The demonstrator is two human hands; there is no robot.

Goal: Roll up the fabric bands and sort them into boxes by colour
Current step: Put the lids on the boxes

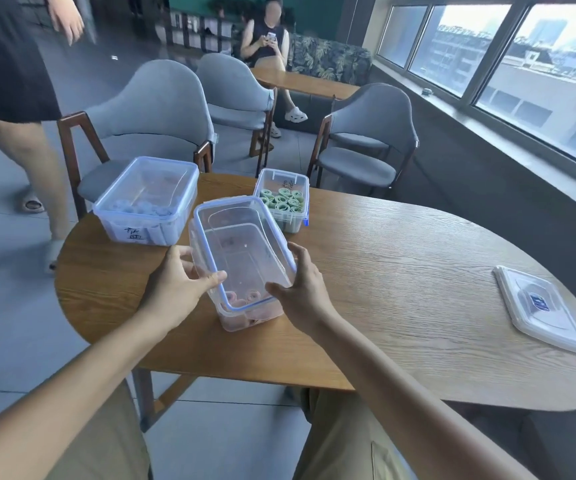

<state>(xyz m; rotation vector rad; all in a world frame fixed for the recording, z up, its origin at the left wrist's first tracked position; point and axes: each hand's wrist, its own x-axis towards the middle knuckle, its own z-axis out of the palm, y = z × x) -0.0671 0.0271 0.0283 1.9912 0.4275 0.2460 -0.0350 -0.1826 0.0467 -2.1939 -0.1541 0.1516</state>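
Observation:
A clear plastic box holding pink rolled bands stands on the wooden table in front of me. A clear lid with a blue seal lies tilted over it. My left hand grips the lid's near left edge, thumb on top. On the lid's near right edge, my right hand holds it with curled fingers. Behind on the left stands a lidded box with blue rolls. An open box of green rolls stands behind on the right.
A spare clear lid lies near the table's right edge. Grey chairs stand beyond the table. One person walks by at the far left; another sits in the background. Windows line the right wall.

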